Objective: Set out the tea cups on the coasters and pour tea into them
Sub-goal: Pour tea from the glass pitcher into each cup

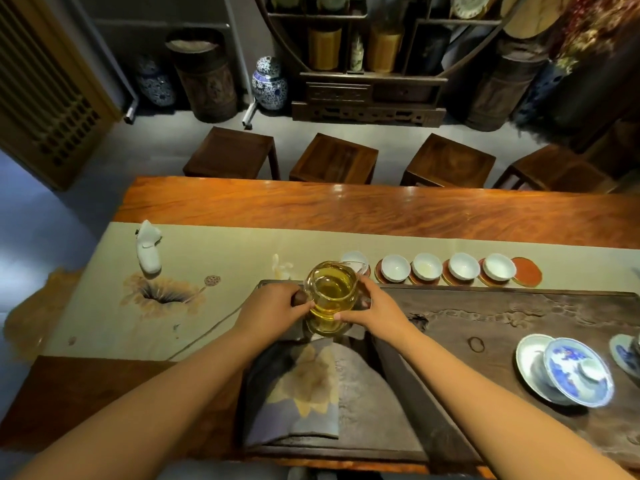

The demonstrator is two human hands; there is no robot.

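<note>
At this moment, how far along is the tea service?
Done: five white cups sit along the row of coasters; one red coaster lies bare. In hand: both hands, left and right, hold the glass pitcher of tea. Left: pouring; the cups look mostly empty.

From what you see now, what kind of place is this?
Probably a tea room: a row of cups on coasters, a carved tea tray, and stools facing the table.
</note>
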